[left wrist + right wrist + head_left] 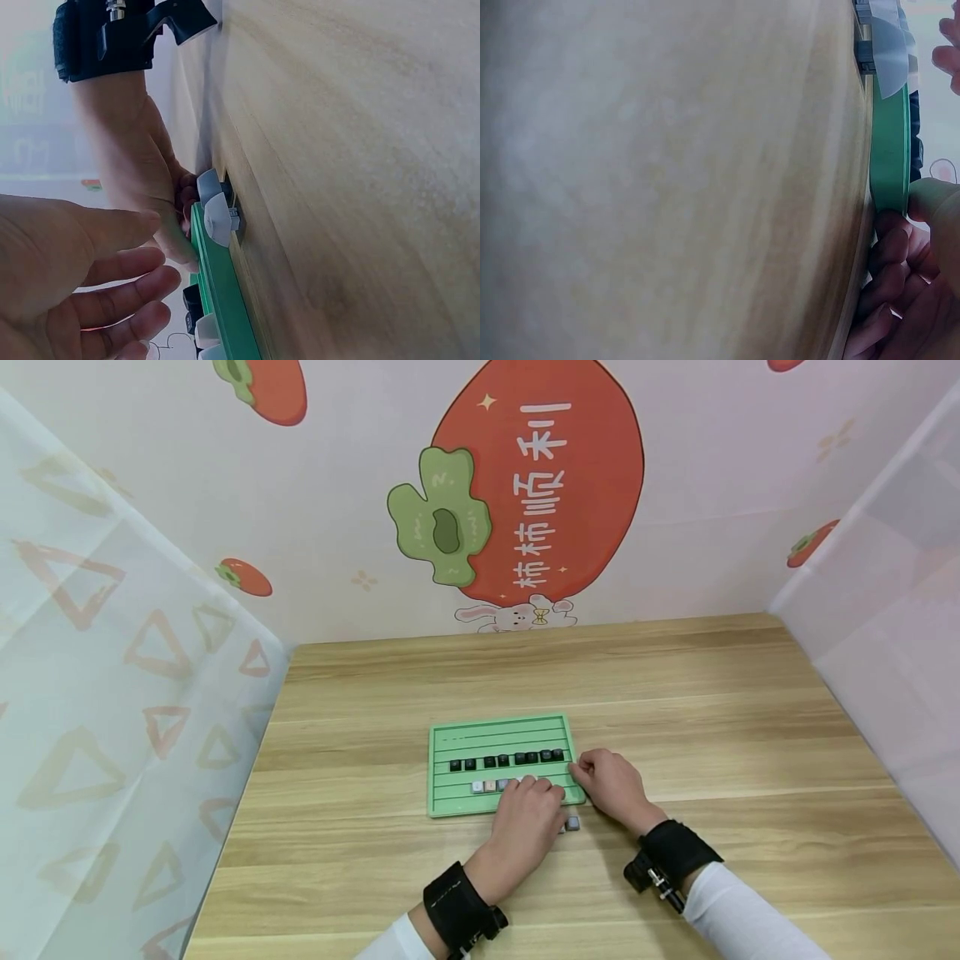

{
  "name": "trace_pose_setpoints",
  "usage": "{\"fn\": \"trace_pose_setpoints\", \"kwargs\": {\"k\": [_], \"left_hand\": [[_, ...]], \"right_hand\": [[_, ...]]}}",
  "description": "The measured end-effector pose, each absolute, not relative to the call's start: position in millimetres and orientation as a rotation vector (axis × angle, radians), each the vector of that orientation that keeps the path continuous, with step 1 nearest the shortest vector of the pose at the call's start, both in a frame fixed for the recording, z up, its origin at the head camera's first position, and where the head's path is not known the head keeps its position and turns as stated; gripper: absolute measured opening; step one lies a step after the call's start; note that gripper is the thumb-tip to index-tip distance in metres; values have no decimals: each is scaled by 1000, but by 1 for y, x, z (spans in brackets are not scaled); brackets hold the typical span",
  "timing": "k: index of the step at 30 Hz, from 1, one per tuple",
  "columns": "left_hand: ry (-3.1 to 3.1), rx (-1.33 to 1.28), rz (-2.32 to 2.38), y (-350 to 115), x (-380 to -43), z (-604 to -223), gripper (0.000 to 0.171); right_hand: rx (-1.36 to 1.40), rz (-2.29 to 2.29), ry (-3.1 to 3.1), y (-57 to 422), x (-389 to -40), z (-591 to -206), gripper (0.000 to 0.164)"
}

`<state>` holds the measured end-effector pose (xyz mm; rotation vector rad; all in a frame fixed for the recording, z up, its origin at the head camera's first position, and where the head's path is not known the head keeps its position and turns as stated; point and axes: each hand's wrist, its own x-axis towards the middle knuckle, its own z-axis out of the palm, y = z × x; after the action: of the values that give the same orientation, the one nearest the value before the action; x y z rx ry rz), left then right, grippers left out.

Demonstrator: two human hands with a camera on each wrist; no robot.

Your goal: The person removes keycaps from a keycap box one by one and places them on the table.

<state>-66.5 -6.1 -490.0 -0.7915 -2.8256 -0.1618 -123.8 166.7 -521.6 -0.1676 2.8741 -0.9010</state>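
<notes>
A light green ridged tray (457,735) lies on the table, bearing a row of black keycaps (503,760) and, nearer me, a row of pale keycaps (490,786). My left hand (528,818) is over the near right part of the tray, hiding part of the pale row. Its thumb and loosely bent fingers stand apart with nothing between them in the left wrist view. My right hand (615,789) grips the tray's right edge, thumb (930,196) on the rim and fingers bent against the side. A grey keycap (573,823) and a white keycap (217,219) sit before the tray's near edge.
The wood-grain table (337,843) stretches to both sides of the tray. A printed backdrop (337,502) stands along the far edge, with pale curtains (112,693) at left and right. Each wrist wears a black camera strap (453,906).
</notes>
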Motion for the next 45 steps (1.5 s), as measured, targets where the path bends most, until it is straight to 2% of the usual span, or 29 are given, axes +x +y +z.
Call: {"fn": "trace_pose_setpoints", "kwargs": {"k": [11, 22, 45], "left_hand": [[-2812, -758, -219, -7, -68, -488, 20], [-2833, -714, -194, -12, -74, -485, 15], [-2890, -631, -257, -22, -85, -479, 30]], "right_hand": [[-173, -909, 2873, 167, -123, -522, 42], [-172, -893, 2870, 166, -124, -521, 43], [-181, -887, 2866, 167, -126, -524, 45]]}}
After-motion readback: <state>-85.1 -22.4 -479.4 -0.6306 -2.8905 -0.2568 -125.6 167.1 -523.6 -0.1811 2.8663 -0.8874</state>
